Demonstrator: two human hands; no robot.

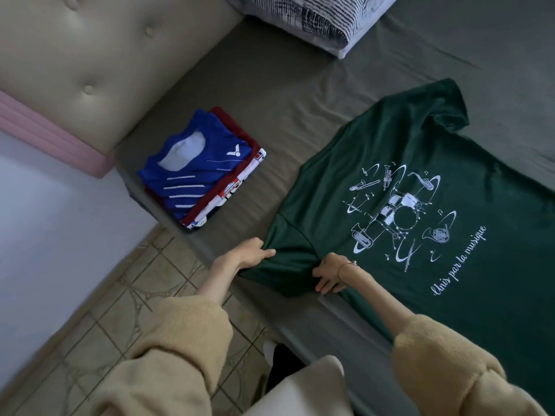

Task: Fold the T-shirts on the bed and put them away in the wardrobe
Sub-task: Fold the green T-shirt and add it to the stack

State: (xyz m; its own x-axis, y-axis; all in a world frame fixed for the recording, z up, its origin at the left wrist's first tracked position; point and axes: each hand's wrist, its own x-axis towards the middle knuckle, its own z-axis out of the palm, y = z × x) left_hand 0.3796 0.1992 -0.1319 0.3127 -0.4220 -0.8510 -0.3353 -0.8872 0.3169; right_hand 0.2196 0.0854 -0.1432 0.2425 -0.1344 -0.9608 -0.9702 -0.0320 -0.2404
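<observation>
Lying flat on bed (300, 94), green T-shirt (390, 139) — white instrument print, sleeve pinched.

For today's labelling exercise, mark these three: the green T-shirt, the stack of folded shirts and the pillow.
green T-shirt (399, 163): head view, plain cloth above the drum print.
stack of folded shirts (207, 166): head view, blue top shirt.
pillow (318, 16): head view, striped cover.

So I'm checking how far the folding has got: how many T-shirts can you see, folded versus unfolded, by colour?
Folded, in the stack:
blue shirt: 1
dark red shirt: 1
white printed shirt: 1
Unfolded:
green shirt: 1, its sleeve gripped by the left hand and right hand
Total: 4 visible; more could be hidden lower in the stack.
</observation>
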